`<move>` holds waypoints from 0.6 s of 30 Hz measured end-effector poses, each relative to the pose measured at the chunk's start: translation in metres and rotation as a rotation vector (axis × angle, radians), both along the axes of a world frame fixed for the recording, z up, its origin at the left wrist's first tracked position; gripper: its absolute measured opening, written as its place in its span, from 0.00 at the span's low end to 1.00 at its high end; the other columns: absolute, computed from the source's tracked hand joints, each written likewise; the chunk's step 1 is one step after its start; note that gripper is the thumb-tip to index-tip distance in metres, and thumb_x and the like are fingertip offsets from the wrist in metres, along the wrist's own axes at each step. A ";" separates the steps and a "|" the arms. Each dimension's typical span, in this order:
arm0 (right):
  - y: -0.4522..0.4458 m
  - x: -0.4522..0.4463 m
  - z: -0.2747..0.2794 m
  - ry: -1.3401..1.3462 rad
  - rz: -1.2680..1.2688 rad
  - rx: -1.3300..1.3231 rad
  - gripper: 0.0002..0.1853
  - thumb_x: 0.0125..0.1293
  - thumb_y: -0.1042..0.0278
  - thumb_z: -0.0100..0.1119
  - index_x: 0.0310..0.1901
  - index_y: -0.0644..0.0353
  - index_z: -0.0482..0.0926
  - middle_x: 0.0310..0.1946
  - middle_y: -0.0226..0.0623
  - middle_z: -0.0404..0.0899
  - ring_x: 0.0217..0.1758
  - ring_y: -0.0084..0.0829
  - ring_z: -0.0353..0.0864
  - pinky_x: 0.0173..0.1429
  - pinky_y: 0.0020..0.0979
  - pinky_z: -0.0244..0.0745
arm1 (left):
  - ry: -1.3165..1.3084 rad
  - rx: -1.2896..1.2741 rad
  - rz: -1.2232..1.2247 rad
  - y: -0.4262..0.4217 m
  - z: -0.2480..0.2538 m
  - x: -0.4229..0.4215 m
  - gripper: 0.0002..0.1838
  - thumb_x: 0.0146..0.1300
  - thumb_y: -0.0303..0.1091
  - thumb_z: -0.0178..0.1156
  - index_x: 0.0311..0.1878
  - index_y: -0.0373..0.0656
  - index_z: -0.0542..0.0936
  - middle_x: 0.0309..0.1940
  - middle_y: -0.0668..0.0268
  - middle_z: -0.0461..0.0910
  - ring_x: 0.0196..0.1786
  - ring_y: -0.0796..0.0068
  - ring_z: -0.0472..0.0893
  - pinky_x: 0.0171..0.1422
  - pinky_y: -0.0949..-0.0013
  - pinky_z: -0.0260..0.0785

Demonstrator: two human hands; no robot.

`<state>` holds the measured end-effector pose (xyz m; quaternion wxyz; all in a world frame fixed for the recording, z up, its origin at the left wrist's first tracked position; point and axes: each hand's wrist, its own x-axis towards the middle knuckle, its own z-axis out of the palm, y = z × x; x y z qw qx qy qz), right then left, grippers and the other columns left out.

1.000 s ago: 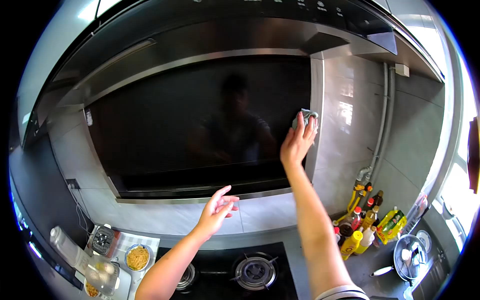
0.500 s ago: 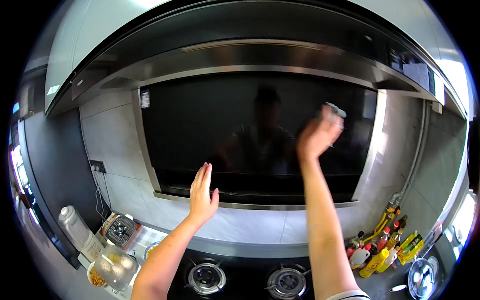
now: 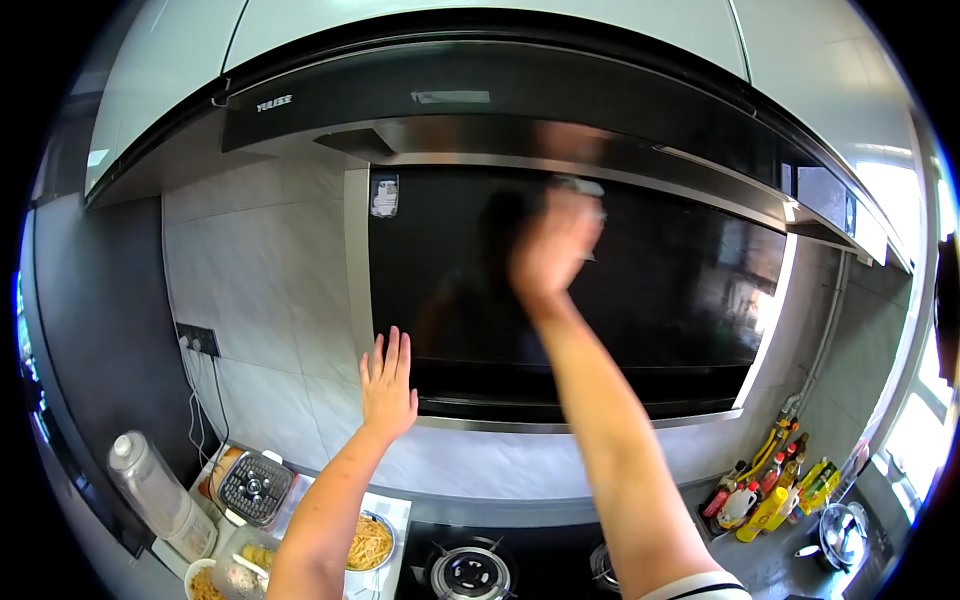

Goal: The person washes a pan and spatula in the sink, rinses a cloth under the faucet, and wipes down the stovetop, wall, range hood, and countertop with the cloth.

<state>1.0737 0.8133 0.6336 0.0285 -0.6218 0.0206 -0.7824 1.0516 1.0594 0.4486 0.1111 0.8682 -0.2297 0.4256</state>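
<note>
My right hand (image 3: 557,243), smeared by motion, is at the upper middle of the glossy black panel (image 3: 470,290) under the range hood. At its fingertips shows a pale cloth-like thing (image 3: 578,186), mostly hidden by the hand and pressed toward the panel. My left hand (image 3: 388,385) is open, fingers stretched upward, at the panel's lower left edge, with nothing in it. A label (image 3: 384,196) is stuck on the panel's upper left corner.
The range hood (image 3: 560,90) juts out above the panel. Below are gas burners (image 3: 470,574). At left stand a tall clear container (image 3: 150,485), a black grill tray (image 3: 256,487) and a bowl of yellow strips (image 3: 370,543). Several bottles (image 3: 762,512) and a pan (image 3: 842,535) are at right.
My right hand has swept left across the panel with the pale cloth-like thing. My left hand has shifted to the panel's left edge, its fingers more spread. The view has turned.
</note>
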 end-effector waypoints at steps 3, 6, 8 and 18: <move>0.106 0.018 -0.035 0.322 0.176 -0.484 0.27 0.62 0.70 0.52 0.65 0.57 0.68 0.67 0.50 0.62 0.75 0.54 0.54 0.77 0.52 0.47 | -0.018 0.100 -0.037 0.020 0.000 0.005 0.52 0.50 0.31 0.67 0.76 0.41 0.48 0.78 0.57 0.45 0.77 0.52 0.50 0.77 0.45 0.44; 0.082 -0.006 -0.026 0.486 0.110 -0.763 0.25 0.63 0.68 0.53 0.64 0.56 0.70 0.66 0.49 0.64 0.73 0.50 0.58 0.76 0.49 0.52 | -0.073 0.098 -0.126 0.039 0.000 0.008 0.51 0.50 0.31 0.67 0.76 0.40 0.50 0.77 0.57 0.48 0.76 0.52 0.52 0.77 0.45 0.45; 0.056 -0.015 -0.013 0.322 0.078 -0.578 0.25 0.63 0.68 0.53 0.63 0.57 0.70 0.65 0.49 0.65 0.73 0.51 0.59 0.75 0.50 0.53 | -0.062 0.090 -0.146 0.054 0.000 0.009 0.50 0.50 0.32 0.67 0.75 0.40 0.52 0.76 0.57 0.50 0.76 0.52 0.53 0.77 0.46 0.46; 0.169 0.042 0.015 0.219 0.137 -0.531 0.24 0.64 0.68 0.49 0.64 0.55 0.70 0.63 0.47 0.66 0.71 0.50 0.61 0.76 0.50 0.51 | 0.020 0.039 -0.097 0.072 -0.008 0.022 0.52 0.52 0.33 0.67 0.77 0.42 0.47 0.77 0.59 0.48 0.78 0.55 0.50 0.77 0.46 0.46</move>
